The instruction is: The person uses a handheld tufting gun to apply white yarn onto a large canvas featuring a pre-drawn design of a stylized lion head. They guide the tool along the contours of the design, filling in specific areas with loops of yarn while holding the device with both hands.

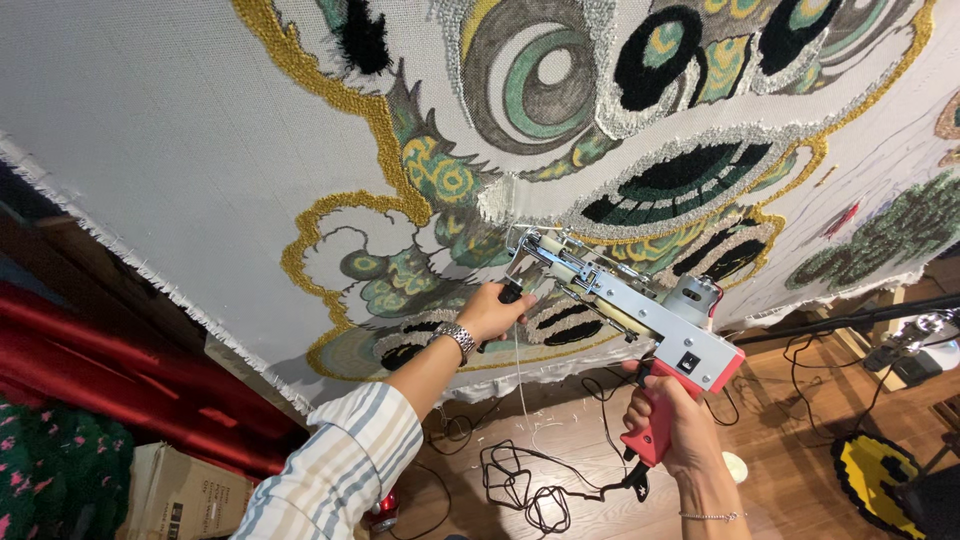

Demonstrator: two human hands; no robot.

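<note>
A tufting gun [640, 310] with a silver body and a pink-red grip is pressed with its tip against a stretched white cloth [170, 170]. My right hand [675, 425] grips the pink-red rear handle. My left hand [493, 310], with a metal watch on the wrist, holds the black front handle near the needle. The cloth carries a tufted design [600, 120] in gold, green, black and white yarn. A thin white yarn strand [520, 380] hangs down from the gun.
A black power cord [520, 480] lies coiled on the wooden floor [790, 430]. Red fabric [110, 370] and a cardboard box [180, 495] sit at lower left. A small yellow and black rug [875, 480] and a black stand bar [850, 320] are at right.
</note>
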